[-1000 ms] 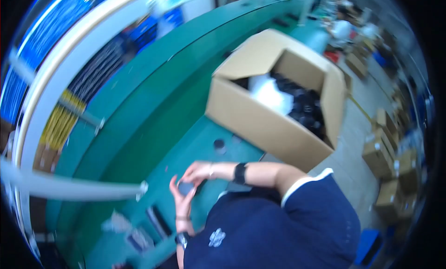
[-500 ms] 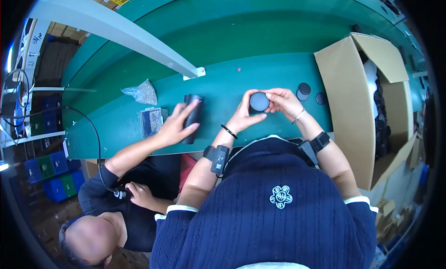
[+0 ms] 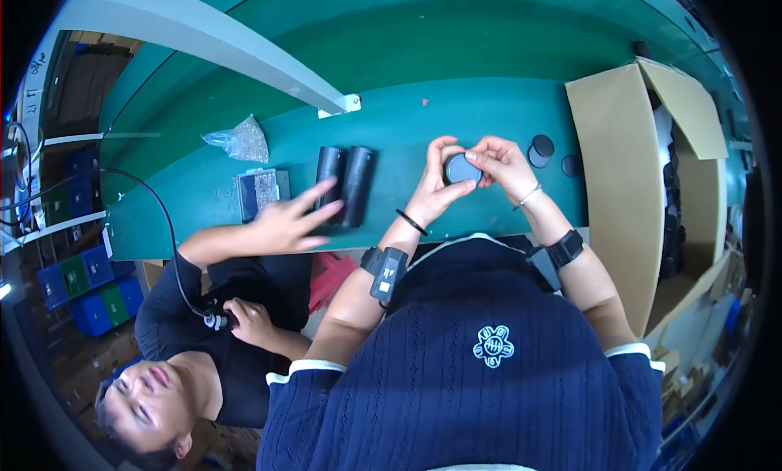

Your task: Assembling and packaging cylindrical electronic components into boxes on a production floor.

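Note:
Between my two hands is a round black cap (image 3: 461,170) with a greyish face, raised over the green bench. My left hand (image 3: 436,186) curls around its left side, the thumb along the lower edge. From the right, my right hand (image 3: 503,166) grips the cap with thumb and fingers. Just beyond that hand lie small black round caps (image 3: 540,149), seemingly stacked, and another flat black disc (image 3: 571,166) beside the carton. To the left, two black cylinders (image 3: 357,186) lie side by side near a co-worker's spread hand (image 3: 289,223).
An open cardboard carton (image 3: 619,178) holding dark parts stands at the right. On the left are a clear bag of small parts (image 3: 247,140) and a plastic box of small pieces (image 3: 262,192). A grey metal post (image 3: 244,52) meets the bench (image 3: 391,121) ahead.
The cap in my hands has tilted and my fingers have shifted around it. The co-worker's hand has moved down and left off the cylinders, so two now show.

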### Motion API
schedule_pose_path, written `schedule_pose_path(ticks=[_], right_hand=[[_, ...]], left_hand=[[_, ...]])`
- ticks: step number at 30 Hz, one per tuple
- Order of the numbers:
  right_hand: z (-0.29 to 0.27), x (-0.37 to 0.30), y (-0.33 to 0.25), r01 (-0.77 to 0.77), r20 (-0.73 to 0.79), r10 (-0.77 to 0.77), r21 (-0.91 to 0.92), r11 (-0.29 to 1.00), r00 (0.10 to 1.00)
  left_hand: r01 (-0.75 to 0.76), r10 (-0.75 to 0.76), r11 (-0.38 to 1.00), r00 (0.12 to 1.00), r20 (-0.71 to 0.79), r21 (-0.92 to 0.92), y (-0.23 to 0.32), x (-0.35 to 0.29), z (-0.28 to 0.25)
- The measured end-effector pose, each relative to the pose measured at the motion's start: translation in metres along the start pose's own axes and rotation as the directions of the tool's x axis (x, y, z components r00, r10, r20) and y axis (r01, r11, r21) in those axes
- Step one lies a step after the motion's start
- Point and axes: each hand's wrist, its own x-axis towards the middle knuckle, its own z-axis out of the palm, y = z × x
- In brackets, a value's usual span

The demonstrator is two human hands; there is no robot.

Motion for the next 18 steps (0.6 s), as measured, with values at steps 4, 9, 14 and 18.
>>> schedule_pose_path(ticks=[4, 9, 14, 18], right_hand=[[0.002, 0.001, -0.006, 0.026, -0.017, -0.026, -0.007, 1.0, 1.0], [-0.014, -0.006, 0.011, 0.127, 0.082, -0.111, -0.23, 0.965, 0.99], [-0.008, -0.014, 0.047, 0.139, 0.265, -0.07, -0.251, 0.958, 0.962], [-0.015, -0.003, 0.053, 0.03, 0.36, 0.099, -0.336, 0.941, 0.928]], left_hand=[[-0.017, 0.019, 0.995, 1.0, -0.024, 0.094, -0.007, 0.0, -0.002], [-0.036, 0.02, 0.979, 0.997, -0.079, -0.2, -0.009, -0.001, -0.006], [-0.104, 0.126, 0.934, 0.991, -0.043, 0.341, 0.024, -0.006, 0.011], [-0.084, 0.06, 0.98, 0.989, 0.135, 0.179, 0.027, -0.012, 0.018]])
